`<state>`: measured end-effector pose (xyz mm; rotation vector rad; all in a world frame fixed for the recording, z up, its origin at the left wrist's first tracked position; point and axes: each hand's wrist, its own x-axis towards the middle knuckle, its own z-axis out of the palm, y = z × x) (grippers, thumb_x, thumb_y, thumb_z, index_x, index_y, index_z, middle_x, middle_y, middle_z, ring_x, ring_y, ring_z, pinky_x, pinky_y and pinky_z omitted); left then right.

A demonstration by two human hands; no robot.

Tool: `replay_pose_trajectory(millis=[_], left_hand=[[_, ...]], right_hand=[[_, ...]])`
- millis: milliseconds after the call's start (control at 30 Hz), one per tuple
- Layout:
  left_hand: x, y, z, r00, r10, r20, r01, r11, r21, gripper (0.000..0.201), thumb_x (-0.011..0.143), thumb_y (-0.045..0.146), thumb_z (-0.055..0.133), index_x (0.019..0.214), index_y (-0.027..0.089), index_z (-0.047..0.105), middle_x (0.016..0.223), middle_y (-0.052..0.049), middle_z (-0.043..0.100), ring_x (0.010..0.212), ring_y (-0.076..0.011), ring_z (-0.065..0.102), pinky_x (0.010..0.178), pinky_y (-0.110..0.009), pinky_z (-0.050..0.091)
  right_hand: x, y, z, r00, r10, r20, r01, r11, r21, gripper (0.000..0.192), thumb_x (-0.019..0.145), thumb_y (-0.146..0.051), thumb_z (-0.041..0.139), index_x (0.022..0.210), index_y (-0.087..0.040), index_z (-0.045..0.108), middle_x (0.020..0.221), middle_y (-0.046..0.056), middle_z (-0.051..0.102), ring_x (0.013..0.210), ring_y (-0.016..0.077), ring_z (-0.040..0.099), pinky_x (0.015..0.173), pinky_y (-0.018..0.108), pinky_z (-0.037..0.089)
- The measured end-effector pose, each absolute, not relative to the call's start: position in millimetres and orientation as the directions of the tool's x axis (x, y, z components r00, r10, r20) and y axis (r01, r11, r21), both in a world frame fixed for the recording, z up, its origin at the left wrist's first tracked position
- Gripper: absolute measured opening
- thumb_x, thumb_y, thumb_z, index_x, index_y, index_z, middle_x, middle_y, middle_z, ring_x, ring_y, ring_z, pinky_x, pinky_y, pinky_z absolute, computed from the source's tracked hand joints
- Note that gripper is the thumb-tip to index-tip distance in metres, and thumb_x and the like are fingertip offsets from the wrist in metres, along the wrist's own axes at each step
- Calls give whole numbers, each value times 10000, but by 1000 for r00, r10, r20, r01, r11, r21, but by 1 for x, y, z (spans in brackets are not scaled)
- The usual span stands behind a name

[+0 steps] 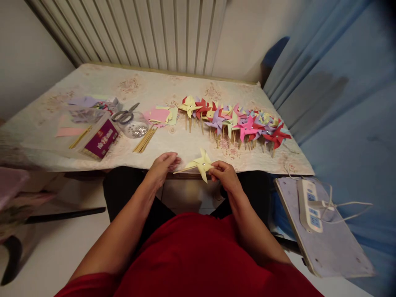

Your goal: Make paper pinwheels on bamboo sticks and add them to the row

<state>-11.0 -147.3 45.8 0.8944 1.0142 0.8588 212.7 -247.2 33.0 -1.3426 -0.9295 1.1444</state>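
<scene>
The left hand [163, 163] was closed around the end of a thin wooden stick that carried a pale yellow paper pinwheel [202, 164]; the right hand [225, 173] pinched the pinwheel's right edge between thumb and fingers [216, 167], so both hands held it just above the near edge of the desk [185, 144], over the person's lap; the desk wore a pale floral cloth; beyond the hands, towards the right, lay a crowded row of finished paper pinwheels [238, 119] in yellow, red, pink, purple and green, their sticks pointing towards the person; a loose bundle of bare wooden sticks [144, 139] lay left of centre, just beside a clear round plastic tub [135, 126] holding small shiny bits; a pair of grey-handled scissors [125, 114] rested across that tub's rim; a purple printed box [101, 140] sat further left, near sheets of pink and green paper [162, 114]; a white power strip [307, 202] with its cord lay on a grey board to the right, well apart from the desk.
</scene>
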Motion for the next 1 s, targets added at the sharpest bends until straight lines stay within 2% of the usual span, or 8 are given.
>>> replay_pose_trajectory(millis=[100,233,367,467,600,800,1000], left_hand=[[-13,-144,38,92,921,-378,-293,388,874,225,794,348,666,826,129,628,732,-43,673,645,-112,629,635,-223,493],[-10,-153,26,49,875,-481,-392,460,796,199,872,302,538,787,133,599,644,-20,632,552,-92,594,566,-204,479],[1,-171,19,222,820,-527,-316,572,757,39,787,157,602,803,122,608,664,-30,650,535,-85,590,556,-193,467],[14,-183,23,405,768,-497,-281,622,731,143,738,162,680,865,113,635,721,-62,676,595,-112,626,586,-206,478],[25,-191,35,564,725,-396,-352,645,679,213,773,245,688,941,116,669,829,-91,698,711,-144,655,651,-232,499],[33,-189,36,545,727,-418,-455,675,581,213,865,317,595,883,123,680,826,-91,695,728,-147,651,690,-257,510],[41,-188,40,510,740,-438,-477,667,572,263,911,327,522,917,109,668,806,-98,697,678,-147,645,645,-252,509]], right_hand=[[210,-245,33,299,947,-115,-112,-85,-990,151,668,-296,695,751,-190,627,541,-41,609,400,86,468,414,210,346],[206,-241,35,393,913,-111,-143,-59,-988,169,657,-299,686,765,-186,622,547,-42,607,391,83,456,389,204,315],[199,-239,36,427,897,-115,-156,-52,-986,186,656,-318,683,765,-185,612,572,-41,614,386,75,442,383,205,302],[193,-239,38,412,904,-112,-159,-50,-986,197,665,-325,679,786,-185,612,583,-42,614,395,75,443,395,208,309],[187,-240,38,395,912,-111,-148,-56,-987,199,670,-323,672,800,-186,607,568,-50,596,394,76,434,410,214,316],[183,-242,34,366,923,-120,-136,-75,-988,205,675,-339,669,798,-190,600,619,-32,623,414,79,441,422,218,326],[181,-244,33,356,926,-125,-135,-82,-987,215,675,-344,678,803,-188,603,598,-31,624,414,84,443,428,221,325]])
